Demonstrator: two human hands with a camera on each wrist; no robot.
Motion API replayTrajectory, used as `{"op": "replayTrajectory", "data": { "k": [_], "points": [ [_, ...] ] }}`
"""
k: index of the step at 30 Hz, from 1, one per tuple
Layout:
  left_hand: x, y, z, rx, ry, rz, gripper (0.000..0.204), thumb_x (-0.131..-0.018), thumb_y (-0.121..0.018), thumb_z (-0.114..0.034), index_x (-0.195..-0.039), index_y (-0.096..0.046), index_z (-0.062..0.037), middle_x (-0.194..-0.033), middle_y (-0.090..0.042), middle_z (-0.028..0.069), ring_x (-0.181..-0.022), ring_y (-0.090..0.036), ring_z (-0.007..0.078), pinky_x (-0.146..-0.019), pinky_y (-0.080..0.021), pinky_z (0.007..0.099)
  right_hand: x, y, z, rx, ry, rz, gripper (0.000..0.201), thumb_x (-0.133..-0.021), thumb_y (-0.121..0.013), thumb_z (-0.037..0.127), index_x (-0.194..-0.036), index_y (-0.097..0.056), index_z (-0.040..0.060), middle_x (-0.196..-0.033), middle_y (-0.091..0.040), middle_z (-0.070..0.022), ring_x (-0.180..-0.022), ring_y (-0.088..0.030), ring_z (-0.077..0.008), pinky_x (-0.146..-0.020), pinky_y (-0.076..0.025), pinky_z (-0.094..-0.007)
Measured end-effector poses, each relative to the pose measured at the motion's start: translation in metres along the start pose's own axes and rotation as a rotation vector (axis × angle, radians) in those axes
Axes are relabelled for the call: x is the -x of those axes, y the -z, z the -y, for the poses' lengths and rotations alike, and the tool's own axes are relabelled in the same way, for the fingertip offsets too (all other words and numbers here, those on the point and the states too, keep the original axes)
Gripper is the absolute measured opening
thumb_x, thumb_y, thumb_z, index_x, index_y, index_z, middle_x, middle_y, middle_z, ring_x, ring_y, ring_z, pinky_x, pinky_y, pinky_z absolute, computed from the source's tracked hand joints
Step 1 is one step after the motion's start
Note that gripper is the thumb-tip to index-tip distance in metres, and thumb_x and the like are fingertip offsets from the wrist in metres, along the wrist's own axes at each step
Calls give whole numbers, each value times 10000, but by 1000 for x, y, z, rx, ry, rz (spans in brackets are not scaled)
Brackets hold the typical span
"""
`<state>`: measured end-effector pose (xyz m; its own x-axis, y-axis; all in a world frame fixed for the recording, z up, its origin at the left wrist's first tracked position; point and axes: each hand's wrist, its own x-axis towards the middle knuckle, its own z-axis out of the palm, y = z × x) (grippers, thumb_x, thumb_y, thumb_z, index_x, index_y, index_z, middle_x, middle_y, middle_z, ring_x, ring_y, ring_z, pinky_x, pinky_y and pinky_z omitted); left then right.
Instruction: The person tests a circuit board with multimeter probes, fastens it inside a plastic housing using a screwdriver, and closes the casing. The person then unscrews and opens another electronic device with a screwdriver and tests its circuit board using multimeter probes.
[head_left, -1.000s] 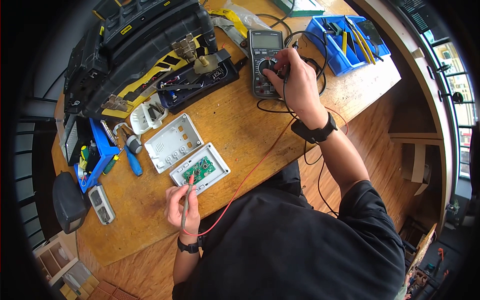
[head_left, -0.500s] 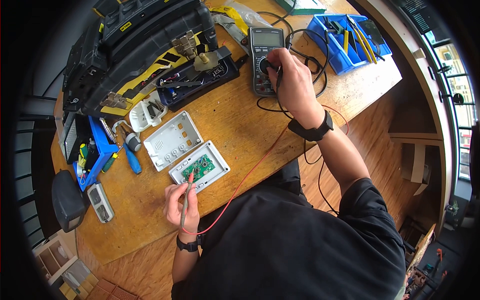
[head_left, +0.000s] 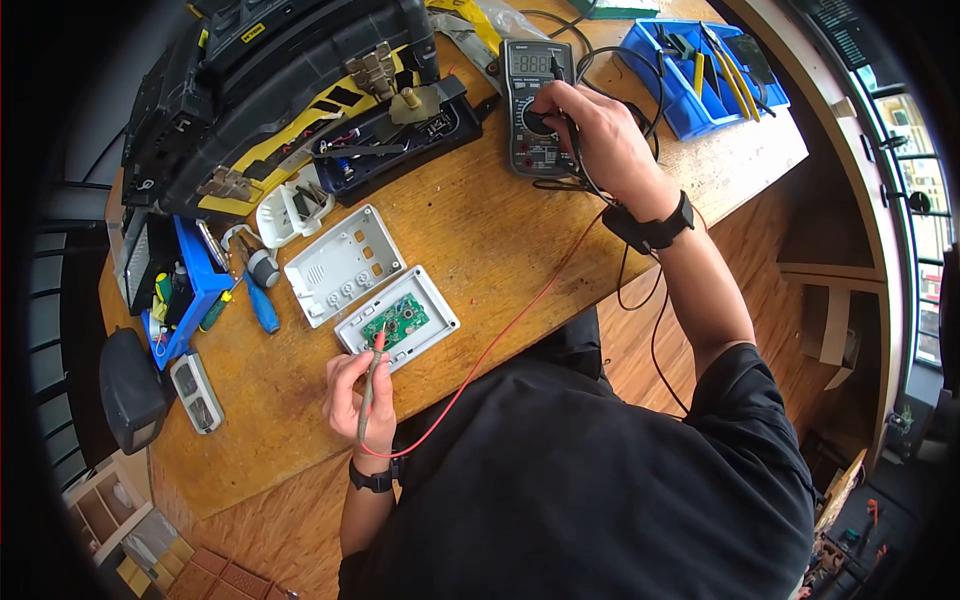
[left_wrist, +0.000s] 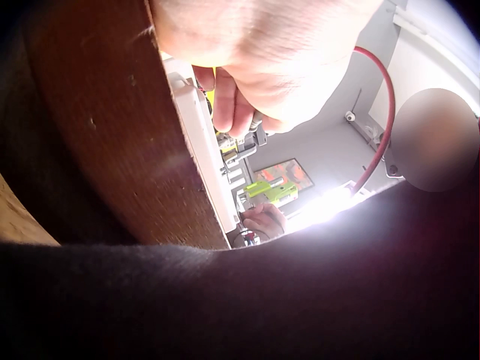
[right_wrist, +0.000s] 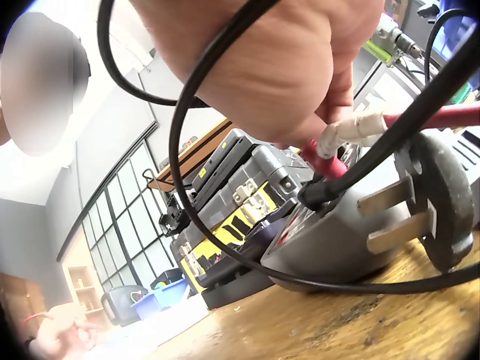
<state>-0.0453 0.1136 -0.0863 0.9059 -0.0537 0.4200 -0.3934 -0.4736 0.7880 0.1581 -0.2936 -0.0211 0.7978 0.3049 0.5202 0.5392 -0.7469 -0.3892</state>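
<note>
My left hand [head_left: 353,398] pinches a test probe [head_left: 366,402] with a grey-brown handle and red lead, its red end over the green circuit board [head_left: 405,318]. That board sits in a light-grey housing half [head_left: 440,326]; the matching cover [head_left: 345,268] lies beside it. At the upper middle, my right hand [head_left: 610,140] grips the dial [head_left: 538,118] of a black multimeter [head_left: 522,150]. A black test probe [head_left: 557,70] sticks up past those fingers, its cable running over the hand. Digits show on the multimeter's display [head_left: 535,64]. Red and black plugs enter the meter in the right wrist view.
A black-and-yellow toolbox [head_left: 290,110] fills the back left, with a dark tray of parts [head_left: 385,175] in front. Blue bins stand right [head_left: 705,120] and left [head_left: 205,290]. A blue-handled screwdriver [head_left: 262,305] lies near the left bin. A two-pin plug [right_wrist: 442,202] is by the meter.
The multimeter's display has gone from blank to lit digits. My right hand has turned on the dial, and the black probe now points up beside the display. The left hand stays over the board.
</note>
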Motion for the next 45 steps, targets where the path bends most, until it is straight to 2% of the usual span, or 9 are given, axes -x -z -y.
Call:
{"op": "replayTrajectory", "data": {
  "k": [6, 9, 11, 18, 22, 24, 28, 34, 45],
  "points": [
    [-1, 0, -1, -2, 7, 3, 218, -1035, -729, 43, -1251, -701, 49, -1040, -792, 164, -1005, -709, 232, -888, -593, 356, -2, 3, -1, -43, 34, 27, 170, -995, -743, -13, -1132, -670, 56, -961, -729, -97, -802, -725, -278, -714, -567, -384],
    [-2, 0, -3, -8, -15, -2, 213, -1038, -729, 37, -1249, -703, 50, -1034, -793, 162, -1001, -709, 231, -877, -594, 353, -1, 2, 0, -42, 36, 19, 175, -994, -741, -18, -1135, -670, 56, -962, -730, -103, -829, -733, -297, -733, -572, -393],
    [-2, 0, -4, 5, 14, -7, 207, -1032, -732, 45, -1238, -709, 47, -1036, -793, 162, -990, -711, 234, -871, -595, 353, 0, 2, 1, -41, -8, 46, 128, -1024, -683, 24, -1135, -629, 60, -1005, -741, -152, -956, -726, -428, -821, -589, -475],
    [-4, -7, -2, -15, 13, -92, 228, -953, -817, 50, -1164, -736, 21, -977, -818, 126, -907, -721, 280, -799, -573, 394, 1, 6, 20, 0, 78, -100, 285, -1010, -781, 99, -1269, -676, 40, -1048, -763, -157, -990, -739, -397, -843, -595, -471],
    [-11, -6, -7, 4, -63, -98, 273, -894, -873, 55, -1140, -763, 14, -1000, -820, 140, -882, -750, 296, -813, -580, 398, 14, 17, 73, -205, 105, -21, 615, -1111, -655, 448, -1550, -615, 19, -1127, -731, -194, -996, -700, -364, -889, -574, -451],
    [-15, -3, -10, 22, -88, -75, 291, -881, -881, 57, -1143, -764, 11, -1004, -817, 147, -875, -766, 301, -805, -578, 392, 32, 6, 101, -321, 103, 123, 789, -1091, -549, 643, -1505, -664, -18, -1153, -696, -218, -989, -676, -352, -894, -563, -445],
    [-11, -2, -9, 32, -95, -69, 277, -925, -838, 67, -1190, -756, 55, -1023, -815, 173, -936, -771, 290, -832, -605, 374, 64, -34, 149, -561, 28, 323, 361, -988, -785, 31, -1344, -742, -4, -952, -719, -144, -791, -699, -296, -735, -572, -382],
    [-10, -2, -10, 76, -65, -55, 295, -925, -864, 43, -1198, -754, 57, -1053, -808, 182, -956, -787, 289, -826, -615, 363, 84, -72, 165, -703, -126, 294, 247, -968, -811, 30, -1213, -782, 18, -905, -760, -144, -734, -740, -258, -672, -583, -366],
    [-15, -6, -12, 79, -86, -8, 295, -863, -870, 106, -1143, -787, 65, -1032, -805, 181, -930, -767, 319, -862, -605, 425, 82, -69, 157, -829, 94, 301, 269, -947, -817, -18, -1214, -782, -15, -1011, -793, -179, -927, -797, -330, -809, -629, -399]
  ]
}}
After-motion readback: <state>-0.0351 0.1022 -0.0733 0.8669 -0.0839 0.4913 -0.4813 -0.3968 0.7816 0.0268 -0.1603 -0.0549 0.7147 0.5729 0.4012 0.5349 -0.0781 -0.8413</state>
